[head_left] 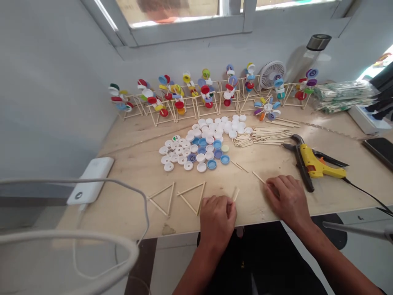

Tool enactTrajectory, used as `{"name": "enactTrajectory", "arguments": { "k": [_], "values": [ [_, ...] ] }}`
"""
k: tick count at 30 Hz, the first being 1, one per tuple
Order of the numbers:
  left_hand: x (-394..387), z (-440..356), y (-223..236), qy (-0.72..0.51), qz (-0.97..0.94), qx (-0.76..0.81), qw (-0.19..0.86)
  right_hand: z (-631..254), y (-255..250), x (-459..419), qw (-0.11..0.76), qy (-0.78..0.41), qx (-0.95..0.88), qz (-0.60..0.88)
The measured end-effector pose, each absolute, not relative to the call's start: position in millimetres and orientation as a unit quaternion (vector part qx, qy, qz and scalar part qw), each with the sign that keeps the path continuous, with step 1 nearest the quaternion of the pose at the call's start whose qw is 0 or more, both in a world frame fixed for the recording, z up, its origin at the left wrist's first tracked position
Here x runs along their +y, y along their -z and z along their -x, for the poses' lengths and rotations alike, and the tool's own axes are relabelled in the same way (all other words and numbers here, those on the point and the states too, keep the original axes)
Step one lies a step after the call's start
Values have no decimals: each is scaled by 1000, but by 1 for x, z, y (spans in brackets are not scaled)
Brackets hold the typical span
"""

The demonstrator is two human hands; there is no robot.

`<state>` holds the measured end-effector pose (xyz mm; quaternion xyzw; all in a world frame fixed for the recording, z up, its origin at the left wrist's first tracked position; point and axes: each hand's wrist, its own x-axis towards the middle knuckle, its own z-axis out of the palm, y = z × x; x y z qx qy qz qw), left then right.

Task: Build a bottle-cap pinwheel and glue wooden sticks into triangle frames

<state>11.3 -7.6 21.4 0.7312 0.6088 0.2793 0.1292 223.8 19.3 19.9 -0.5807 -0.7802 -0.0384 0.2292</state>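
My left hand (217, 213) rests at the front edge of the wooden table, closed, with a short wooden stick (236, 194) poking up between thumb and fingers. Just left of it lies a triangle of sticks (201, 197), and a second stick triangle (170, 200) is farther left. My right hand (287, 200) is closed in a pinch on another wooden stick (258, 177) that points up and left. Two loose sticks (240, 166) lie between the hands, farther back. A yellow glue gun (319, 164) on its stand is right of my right hand.
White and blue bottle caps (201, 151) cover mid-table, beside a pile of sticks (270, 136). Several cap wheels on stick frames (196, 108) line the wall. At right are a phone (380, 150) and power strip (367, 119); at left, a white power bank (92, 180) with cables.
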Motion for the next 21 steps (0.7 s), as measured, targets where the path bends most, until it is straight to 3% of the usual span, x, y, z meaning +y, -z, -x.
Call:
{"name": "enactTrajectory", "arguments": {
  "k": [4,8,11,15,21],
  "values": [
    [-16,-5,-33,-321,-690,612,213,-204,-34,8,291,-139,-772,548],
    [-22,-3,-44,-350,-655,616,262,-174,-41,-5,307,-376,-702,521],
    [-27,-2,-48,-366,-646,612,273,-156,-41,-9,314,-491,-625,520],
    [-33,2,-52,-388,-624,614,287,-141,-42,-9,327,-554,-561,520],
    [-42,10,-52,-403,-561,612,384,-125,-45,-7,367,-537,-570,503]
  ]
}}
